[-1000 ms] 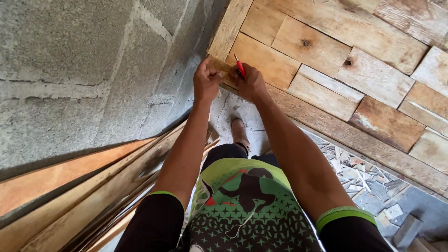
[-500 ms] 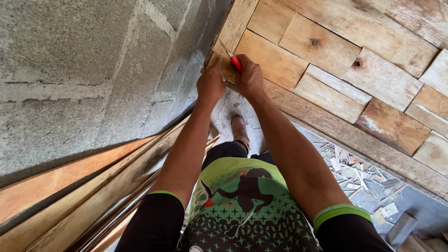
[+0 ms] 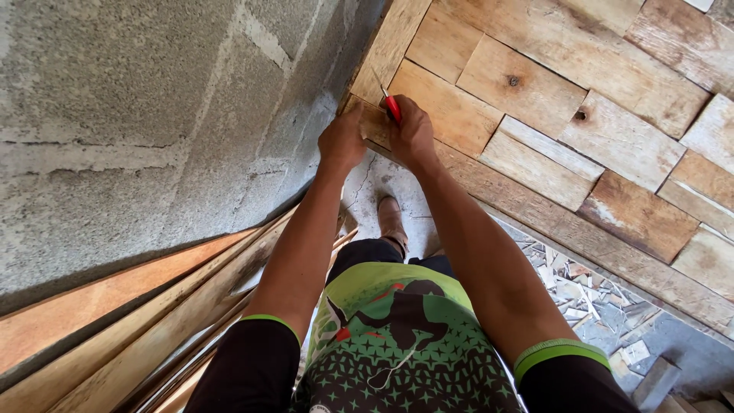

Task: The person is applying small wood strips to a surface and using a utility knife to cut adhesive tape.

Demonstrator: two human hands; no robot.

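The small wood block [image 3: 373,121] sits at the bottom left corner of the wood panel wall [image 3: 581,130], right where it meets the gray block wall [image 3: 138,130]. The left hand [image 3: 342,139] lies flat on the block w/ fingers pressed together, prob. to keep it from sliding. The right hand [image 3: 413,134] is curled tight round a red-handled tool [image 3: 391,105], tip up against the boards; looks like a marker or small knife, can't tell which. Both arms reach far out b/c the spot is down low. Long planks [image 3: 145,321] lean along the gray wall's foot on the left. Below is a cracked concrete floor [image 3: 367,191] w/ a brown shoe [image 3: 392,218], & wood scraps [image 3: 581,294] lie at the panel wall's bottom edge.
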